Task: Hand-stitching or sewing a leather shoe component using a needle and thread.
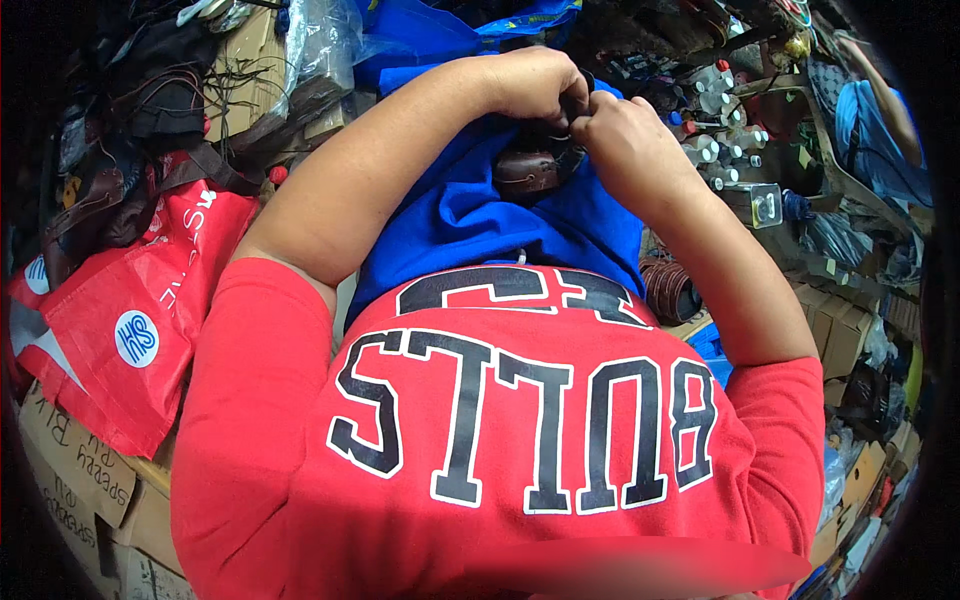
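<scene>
Over my lap, on blue cloth shorts point(440, 225), lies a dark brown leather shoe point(528, 174) with light stitching along its edge. My left hand point(535, 88) is closed, its fingers curled downward at the shoe's far end. Right beside it, my right hand point(625, 135) is closed too, with thumb and fingers pinched together. The two hands nearly touch, and a dark strip shows between them. Whatever is pinched in the fingers is too small or hidden to make out.
On the left are a red plastic bag point(140, 330), cardboard boxes point(85, 470) and dark leather goods point(90, 215). Several small bottles point(725, 130) crowd the right, with a clear square container point(755, 204) and a brown coil point(670, 290). Someone in light blue point(875, 140) is at far right.
</scene>
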Available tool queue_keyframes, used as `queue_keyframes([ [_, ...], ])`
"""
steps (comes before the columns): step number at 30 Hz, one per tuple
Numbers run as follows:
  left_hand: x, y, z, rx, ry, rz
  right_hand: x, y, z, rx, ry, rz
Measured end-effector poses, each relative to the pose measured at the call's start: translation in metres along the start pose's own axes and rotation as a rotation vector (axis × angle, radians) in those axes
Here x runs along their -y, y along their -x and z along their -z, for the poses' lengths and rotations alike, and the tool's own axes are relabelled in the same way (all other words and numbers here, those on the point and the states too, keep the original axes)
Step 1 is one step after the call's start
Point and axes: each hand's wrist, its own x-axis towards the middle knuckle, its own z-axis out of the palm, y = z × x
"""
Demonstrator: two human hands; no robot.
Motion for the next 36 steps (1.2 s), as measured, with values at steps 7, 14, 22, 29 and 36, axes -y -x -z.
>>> queue_keyframes([
  [7,-0.01,0.033,-0.027,-0.787,-0.176,-0.099,-0.031,0.013,-0.029,-0.08,-0.772,-0.234],
  [14,-0.004,0.052,-0.044,-0.439,-0.043,-0.119,-0.03,0.038,-0.044,-0.204,-0.888,-0.138],
  [22,0.037,0.111,0.02,-0.219,-0.004,0.406,-0.061,0.018,-0.107,-0.907,-1.194,-0.54],
  [29,0.0,0.064,-0.009,-0.609,1.569,-0.088,-0.068,0.011,-0.086,-0.931,-2.463,-0.534],
  [36,0.046,0.067,-0.017,-0.554,1.928,0.166,-0.06,0.061,-0.089,-0.489,-2.545,-0.485],
])
